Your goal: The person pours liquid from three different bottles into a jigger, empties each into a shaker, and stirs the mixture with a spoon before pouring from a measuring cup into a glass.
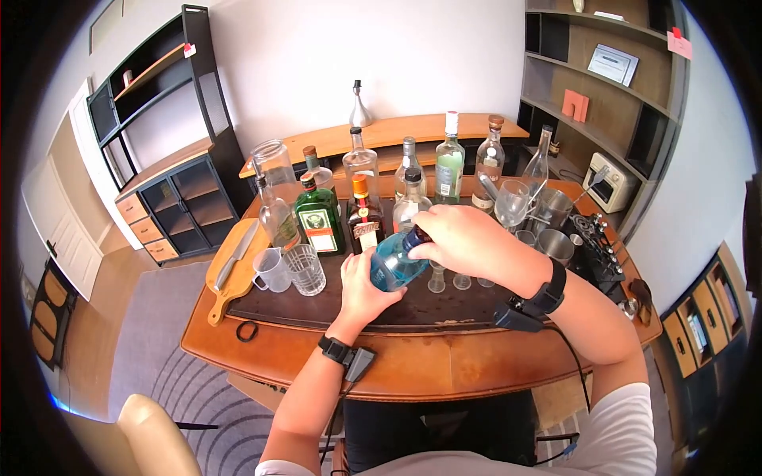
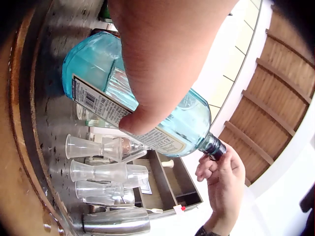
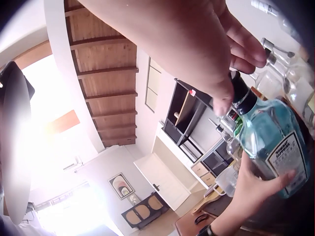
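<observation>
A blue glass bottle point(image 1: 395, 268) with a dark cap point(image 2: 214, 147) is tilted over the dark bar mat, its neck up and to the right. My left hand point(image 1: 363, 292) grips the bottle's body, the thumb lying across its printed label point(image 2: 98, 101) in the left wrist view. My right hand point(image 1: 470, 244) holds the cap between thumb and fingers at the top of the neck point(image 3: 248, 104). Close behind the bottle stand an orange-capped dark bottle point(image 1: 365, 218) and a clear bottle with a black stopper point(image 1: 412, 208).
Left of the hands are a square green bottle point(image 1: 319, 220), a cut-glass tumbler point(image 1: 305, 271), a clear jug point(image 1: 271, 271), and a knife point(image 1: 233, 260) on a cutting board point(image 1: 219, 297). Small clear jiggers point(image 2: 96, 171), metal shaker cups point(image 1: 554, 246) and a stemmed glass point(image 1: 513, 200) stand right.
</observation>
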### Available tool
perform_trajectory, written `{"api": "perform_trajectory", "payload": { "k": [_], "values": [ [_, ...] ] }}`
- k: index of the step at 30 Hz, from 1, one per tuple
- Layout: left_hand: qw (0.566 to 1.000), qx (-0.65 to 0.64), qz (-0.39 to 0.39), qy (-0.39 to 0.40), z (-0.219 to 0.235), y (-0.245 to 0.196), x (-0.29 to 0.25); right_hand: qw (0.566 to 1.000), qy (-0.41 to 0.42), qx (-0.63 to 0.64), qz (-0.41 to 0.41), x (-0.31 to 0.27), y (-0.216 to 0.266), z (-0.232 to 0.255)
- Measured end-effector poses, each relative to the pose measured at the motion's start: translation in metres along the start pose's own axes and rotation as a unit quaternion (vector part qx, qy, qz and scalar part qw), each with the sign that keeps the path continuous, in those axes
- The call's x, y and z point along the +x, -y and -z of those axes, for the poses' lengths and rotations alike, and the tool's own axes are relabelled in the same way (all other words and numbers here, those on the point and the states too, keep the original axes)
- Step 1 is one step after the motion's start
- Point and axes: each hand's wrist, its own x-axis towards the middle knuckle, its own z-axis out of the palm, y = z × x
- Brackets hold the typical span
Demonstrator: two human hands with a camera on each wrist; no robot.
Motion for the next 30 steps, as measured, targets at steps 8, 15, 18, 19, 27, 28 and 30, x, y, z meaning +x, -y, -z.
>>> {"api": "perform_trajectory", "payload": {
  "k": [8,15,18,19,27,28,30],
  "values": [
    [1.000,-0.004,0.002,0.009,0.000,0.002,0.002,0.975,-0.087,0.091,0.182,0.004,-0.023,-0.016],
    [1.000,0.010,-0.014,0.017,0.001,-0.001,0.001,0.999,0.001,-0.015,-0.042,0.000,0.006,0.015],
    [1.000,0.004,-0.008,0.002,0.000,0.001,0.000,0.981,-0.111,0.103,0.121,0.004,-0.015,-0.013],
    [1.000,0.002,-0.010,0.002,0.000,0.001,0.000,0.968,-0.126,0.135,0.170,0.004,-0.018,-0.019],
    [0.999,-0.012,-0.030,0.002,0.002,-0.001,0.002,0.967,-0.175,-0.076,0.167,0.019,-0.010,-0.025],
    [0.999,-0.024,-0.020,0.010,0.002,0.002,0.003,0.965,-0.156,-0.086,0.192,0.023,-0.014,-0.028],
    [0.999,-0.028,-0.008,0.019,0.003,0.001,0.003,0.970,-0.134,-0.092,0.183,0.024,-0.019,-0.035]
  ]
}}
